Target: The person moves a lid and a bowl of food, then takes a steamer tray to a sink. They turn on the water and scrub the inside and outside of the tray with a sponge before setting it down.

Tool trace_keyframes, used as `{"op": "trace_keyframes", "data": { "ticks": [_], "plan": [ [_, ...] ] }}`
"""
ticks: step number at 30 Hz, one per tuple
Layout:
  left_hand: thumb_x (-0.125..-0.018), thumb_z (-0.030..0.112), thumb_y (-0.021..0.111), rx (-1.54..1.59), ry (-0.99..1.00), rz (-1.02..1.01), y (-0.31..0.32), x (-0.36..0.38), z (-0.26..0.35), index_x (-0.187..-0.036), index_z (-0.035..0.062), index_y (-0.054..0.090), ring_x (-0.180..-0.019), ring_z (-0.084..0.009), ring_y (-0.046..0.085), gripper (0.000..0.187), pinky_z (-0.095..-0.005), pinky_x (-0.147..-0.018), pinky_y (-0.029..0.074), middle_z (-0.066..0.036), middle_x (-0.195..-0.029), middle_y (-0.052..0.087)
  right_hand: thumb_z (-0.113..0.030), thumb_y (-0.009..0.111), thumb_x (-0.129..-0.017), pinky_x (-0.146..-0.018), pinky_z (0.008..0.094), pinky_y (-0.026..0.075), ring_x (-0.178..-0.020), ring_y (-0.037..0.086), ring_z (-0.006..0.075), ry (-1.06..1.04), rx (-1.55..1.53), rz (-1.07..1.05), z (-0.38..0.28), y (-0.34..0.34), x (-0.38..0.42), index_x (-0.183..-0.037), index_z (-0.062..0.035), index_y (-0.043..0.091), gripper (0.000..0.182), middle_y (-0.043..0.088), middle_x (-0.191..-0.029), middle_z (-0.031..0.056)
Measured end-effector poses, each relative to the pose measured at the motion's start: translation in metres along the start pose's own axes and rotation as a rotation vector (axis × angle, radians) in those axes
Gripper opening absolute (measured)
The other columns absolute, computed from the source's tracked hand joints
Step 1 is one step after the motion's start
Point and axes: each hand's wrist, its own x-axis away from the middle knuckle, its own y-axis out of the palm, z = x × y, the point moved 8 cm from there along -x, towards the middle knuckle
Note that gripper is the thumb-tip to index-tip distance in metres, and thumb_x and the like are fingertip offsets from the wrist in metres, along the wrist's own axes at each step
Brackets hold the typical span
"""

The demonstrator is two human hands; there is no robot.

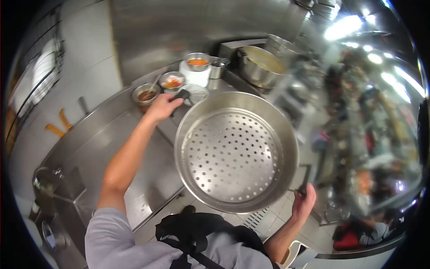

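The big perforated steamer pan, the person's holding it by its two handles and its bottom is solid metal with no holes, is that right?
Not quite. The head view shows the steamer pan has a bottom full of round holes, not solid metal. The left hand and right hand do grip its two handles.

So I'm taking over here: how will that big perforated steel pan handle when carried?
The perforated pan looks rigid sheet steel, so probably stiff. It is wide and shallow, held at both handles by left hand and right hand, so likely awkward one-handed. Polished metal may be slippery.
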Motion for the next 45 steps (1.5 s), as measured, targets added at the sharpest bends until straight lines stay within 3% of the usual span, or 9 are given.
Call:
{"op": "trace_keyframes", "data": {
  "ticks": [4, 9, 18, 21, 25, 32, 38, 41, 45],
  "plan": [
    [-0.085, 0.041, 0.065, -0.040, -0.161, 0.159, -0.146, 0.084, -0.075, -0.086, -0.0008, 0.070, -0.058, -0.0141, 0.054, 0.042, -0.0345, -0.055, 0.043, -0.007, -0.063, 0.062, -0.016, 0.064, -0.088, -0.070, 0.0307, 0.044, -0.080, 0.055, 0.0142, 0.232, -0.097, -0.282, 0.058, 0.118, 0.021, -0.090, -0.0083, 0.059, 0.009, 0.059, -0.085, 0.0026],
    [-0.085, 0.041, 0.066, -0.205, -0.438, 0.382, -0.155, 0.178, -0.051, -0.096, -0.0022, 0.068, -0.069, -0.0142, 0.056, 0.044, -0.0319, -0.062, 0.045, -0.008, -0.076, 0.065, -0.014, 0.063, -0.088, -0.088, 0.0357, 0.045, -0.098, 0.055, 0.0216, 0.325, -0.074, -0.653, 0.066, 0.165, -0.077, -0.119, 0.0033, 0.051, 0.037, 0.059, -0.103, 0.0091],
    [-0.086, 0.030, 0.066, -0.112, -0.754, 0.736, -0.193, 0.217, -0.062, -0.093, -0.0036, 0.068, -0.068, -0.0126, 0.056, 0.035, -0.0320, -0.063, 0.045, -0.006, -0.073, 0.065, -0.015, 0.065, -0.088, -0.084, 0.0278, 0.042, -0.090, 0.058, 0.0120, 0.544, -0.015, -1.179, 0.118, 0.393, -0.135, -0.112, 0.0025, 0.060, 0.030, 0.065, -0.099, 0.0047],
    [-0.087, 0.030, 0.063, -0.066, -0.551, 0.830, -0.237, 0.411, -0.214, -0.091, -0.0035, 0.068, -0.071, -0.0187, 0.061, 0.034, -0.0350, -0.067, 0.046, -0.011, -0.075, 0.067, -0.016, 0.065, -0.088, -0.082, 0.0280, 0.045, -0.086, 0.061, 0.0118, 0.262, 0.007, -1.165, 0.069, 0.332, 0.106, -0.108, 0.0007, 0.061, 0.026, 0.067, -0.096, 0.0050],
    [-0.087, 0.028, 0.060, -0.078, -0.753, 0.788, -0.231, 0.477, -0.256, -0.105, -0.0038, 0.064, -0.097, -0.0382, 0.062, 0.037, -0.0424, -0.084, 0.046, -0.025, -0.099, 0.066, -0.015, 0.064, -0.088, -0.064, 0.0227, 0.043, -0.075, 0.059, 0.0097, 0.218, 0.091, -1.151, 0.063, 0.382, 0.177, -0.097, -0.0025, 0.061, 0.016, 0.066, -0.086, 0.0031],
    [-0.087, 0.024, 0.058, 0.163, -0.776, 0.524, -0.187, 0.502, -0.292, -0.117, -0.0046, 0.057, -0.113, -0.0385, 0.055, 0.042, -0.0416, -0.095, 0.044, -0.026, -0.117, 0.059, -0.026, 0.062, -0.088, -0.054, 0.0210, 0.028, -0.062, 0.044, 0.0023, -0.166, 0.382, -1.001, 0.008, 0.467, 0.262, -0.079, -0.0070, 0.056, 0.021, 0.057, -0.072, -0.0037],
    [-0.088, 0.028, 0.061, 0.463, -0.671, 0.991, -0.138, 0.545, -0.318, -0.122, -0.0003, 0.057, -0.112, -0.0309, 0.059, 0.045, -0.0382, -0.095, 0.045, -0.021, -0.121, 0.060, -0.017, 0.064, -0.087, -0.059, 0.0224, 0.036, -0.065, 0.044, 0.0056, -0.378, 0.425, -1.384, 0.010, 0.521, 0.358, -0.071, -0.0035, 0.054, 0.023, 0.054, -0.069, -0.0025],
    [-0.088, 0.029, 0.061, 0.388, -0.668, 0.835, -0.132, 0.566, -0.283, -0.122, 0.0024, 0.059, -0.109, -0.0292, 0.060, 0.043, -0.0368, -0.094, 0.046, -0.018, -0.118, 0.063, -0.019, 0.066, -0.085, -0.054, 0.0239, 0.035, -0.060, 0.043, 0.0065, -0.504, 0.478, -1.450, 0.023, 0.536, 0.396, -0.068, -0.0010, 0.054, 0.028, 0.054, -0.064, -0.0022],
    [-0.089, 0.025, 0.062, 0.436, -0.619, 1.085, -0.122, 0.611, -0.255, -0.114, -0.0002, 0.062, -0.095, -0.0243, 0.065, 0.036, -0.0333, -0.085, 0.050, -0.015, -0.104, 0.068, -0.021, 0.066, -0.085, -0.053, 0.0256, 0.036, -0.059, 0.043, 0.0070, -0.486, 0.499, -1.598, 0.055, 0.556, 0.431, -0.070, 0.0012, 0.058, 0.029, 0.054, -0.062, -0.0002]
  ]
}}
